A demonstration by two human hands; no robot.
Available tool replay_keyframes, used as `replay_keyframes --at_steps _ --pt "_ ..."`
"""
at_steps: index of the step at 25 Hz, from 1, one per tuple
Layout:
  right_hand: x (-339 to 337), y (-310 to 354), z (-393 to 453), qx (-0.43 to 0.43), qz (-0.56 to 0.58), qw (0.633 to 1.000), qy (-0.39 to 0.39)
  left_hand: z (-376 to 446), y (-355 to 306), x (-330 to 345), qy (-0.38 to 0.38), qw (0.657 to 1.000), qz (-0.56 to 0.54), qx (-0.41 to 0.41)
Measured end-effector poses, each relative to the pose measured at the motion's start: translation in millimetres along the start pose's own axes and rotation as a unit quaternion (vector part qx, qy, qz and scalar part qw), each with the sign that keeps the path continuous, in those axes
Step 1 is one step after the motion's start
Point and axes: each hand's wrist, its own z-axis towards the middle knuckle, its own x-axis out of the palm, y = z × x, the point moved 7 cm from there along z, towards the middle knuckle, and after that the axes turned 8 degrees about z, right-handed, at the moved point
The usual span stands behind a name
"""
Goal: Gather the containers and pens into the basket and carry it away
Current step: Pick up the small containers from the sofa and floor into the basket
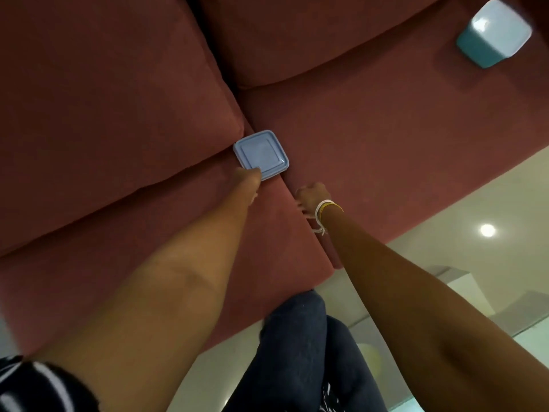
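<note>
- Small square pale-blue plastic container (260,154) with a ridged lid sits at the red fabric sofa (371,138) seam.
- Left hand (248,178) grasps its near edge.
- Right hand (312,197) is clenched, holding nothing visible.

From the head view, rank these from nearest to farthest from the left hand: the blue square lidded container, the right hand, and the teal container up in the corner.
1. Blue square lidded container: at the gap between the sofa cushions, with the left hand touching its near edge.
2. Right hand: just to the right, on the seat seam.
3. Teal container: far top right on the sofa.
</note>
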Motion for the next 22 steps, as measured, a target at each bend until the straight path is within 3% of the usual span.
replay_keyframes --at_steps 5,10,15,22 --pt "-10 17 -76 0.050 0.081 0.995 0.002 27 7 -1 -0.013 0.997 -0.060 0.038" --pt "-35 -2 -132 0.025 0.147 0.987 -0.053 -66 39 24 0.141 0.988 -0.008 0.057" --pt "-37 -94 -211 0.034 0.114 0.988 -0.097 -142 122 30 0.214 0.972 0.081 0.055" --pt "33 -271 -316 0.081 0.313 0.938 -0.125 -199 264 15 0.272 0.927 0.230 0.119"
